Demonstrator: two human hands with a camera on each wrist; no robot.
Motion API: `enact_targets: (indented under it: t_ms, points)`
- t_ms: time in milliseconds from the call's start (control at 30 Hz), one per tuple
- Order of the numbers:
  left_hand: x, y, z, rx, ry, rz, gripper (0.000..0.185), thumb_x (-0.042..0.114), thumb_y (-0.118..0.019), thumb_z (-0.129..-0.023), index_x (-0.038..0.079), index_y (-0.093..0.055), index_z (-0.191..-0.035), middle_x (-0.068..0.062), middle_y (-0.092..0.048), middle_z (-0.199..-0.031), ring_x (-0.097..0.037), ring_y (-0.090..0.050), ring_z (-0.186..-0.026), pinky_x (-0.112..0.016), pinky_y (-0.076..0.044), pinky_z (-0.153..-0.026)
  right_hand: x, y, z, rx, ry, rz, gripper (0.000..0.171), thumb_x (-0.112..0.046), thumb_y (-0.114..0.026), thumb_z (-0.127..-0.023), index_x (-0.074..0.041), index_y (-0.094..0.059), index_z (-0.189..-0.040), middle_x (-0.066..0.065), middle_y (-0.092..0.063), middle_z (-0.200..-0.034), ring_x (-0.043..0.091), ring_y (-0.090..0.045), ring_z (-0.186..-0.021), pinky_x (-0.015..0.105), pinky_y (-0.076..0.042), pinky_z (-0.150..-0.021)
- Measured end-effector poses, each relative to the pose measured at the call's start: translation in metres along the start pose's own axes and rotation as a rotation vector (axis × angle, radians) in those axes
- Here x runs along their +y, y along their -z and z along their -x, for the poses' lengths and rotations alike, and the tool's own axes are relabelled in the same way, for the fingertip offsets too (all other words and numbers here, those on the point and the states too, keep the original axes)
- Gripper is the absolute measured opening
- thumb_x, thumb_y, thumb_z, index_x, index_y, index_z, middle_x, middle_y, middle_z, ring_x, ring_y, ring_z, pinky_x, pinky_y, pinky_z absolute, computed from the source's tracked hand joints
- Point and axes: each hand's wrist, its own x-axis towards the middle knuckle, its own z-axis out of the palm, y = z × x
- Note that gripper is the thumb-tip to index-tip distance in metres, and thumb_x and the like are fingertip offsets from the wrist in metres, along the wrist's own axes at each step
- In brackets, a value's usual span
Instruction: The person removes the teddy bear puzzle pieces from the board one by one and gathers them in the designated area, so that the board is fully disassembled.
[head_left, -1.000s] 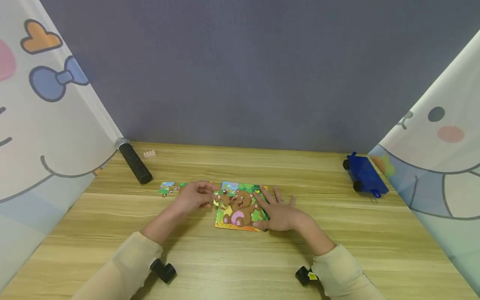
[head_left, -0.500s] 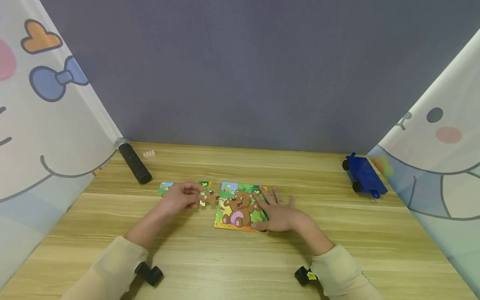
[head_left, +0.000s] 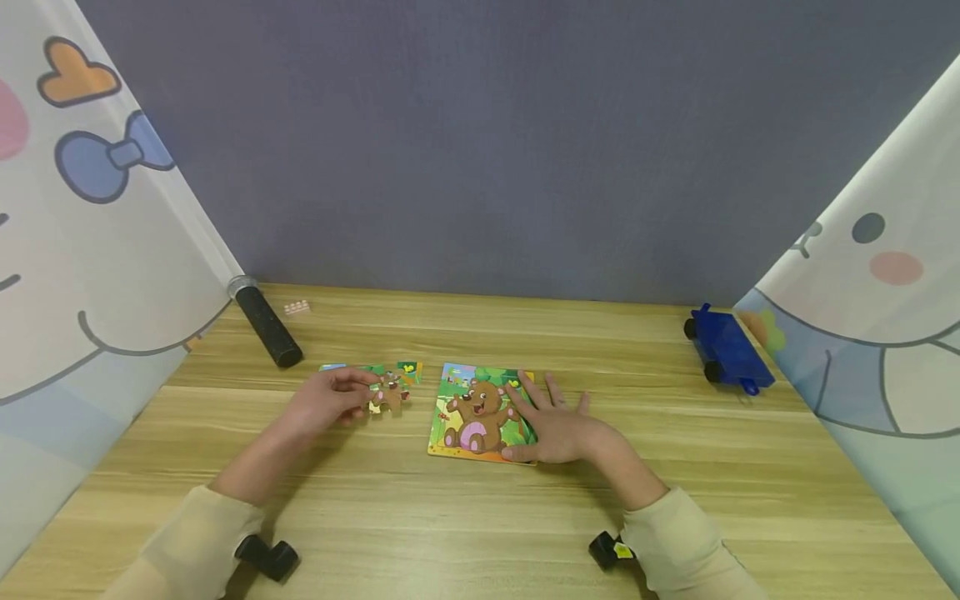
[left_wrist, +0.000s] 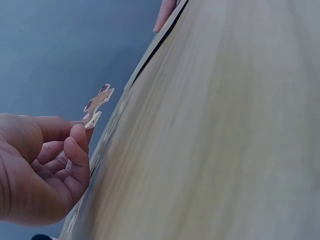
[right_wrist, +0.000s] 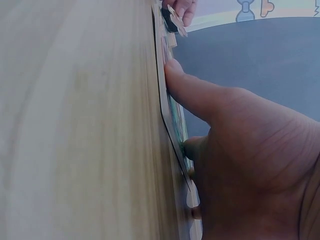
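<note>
Staged play booth, not a lived-in room: wooden table [head_left: 480,517] backed by a grey wall [head_left: 480,150], cartoon curtains [head_left: 90,233] flanking it, blue toy cart [head_left: 726,350] at table's right edge.

Your brown bear puzzle piece [head_left: 389,393] hovers tilted left of the flat, colourful bear puzzle board [head_left: 480,412].

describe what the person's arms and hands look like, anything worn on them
Both hands, left hand and right hand, are bare, with no rings visible. Each forearm wears a loose beige sleeve. A small black device sits under each wrist; the right one carries a yellow mark.
</note>
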Motion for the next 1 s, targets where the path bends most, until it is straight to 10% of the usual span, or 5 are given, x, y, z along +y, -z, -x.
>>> enact_targets:
  t_ms: [1000]
  points:
    - [-0.019,0.047,0.021,0.077,0.069,-0.094,0.034,0.011,-0.064,-0.100,-0.010,-0.062,-0.126,-0.001,-0.062,-0.078,-0.010,-0.057,-0.067,-0.024,-0.047,-0.055,0.001,-0.001,-0.001,-0.001,0.008,-0.008,0.099,-0.067,-0.059,-0.092,-0.023,-0.008,-0.164,0.004,0.010,-0.169,0.043,0.011,-0.150,0.087,0.002,-0.098]
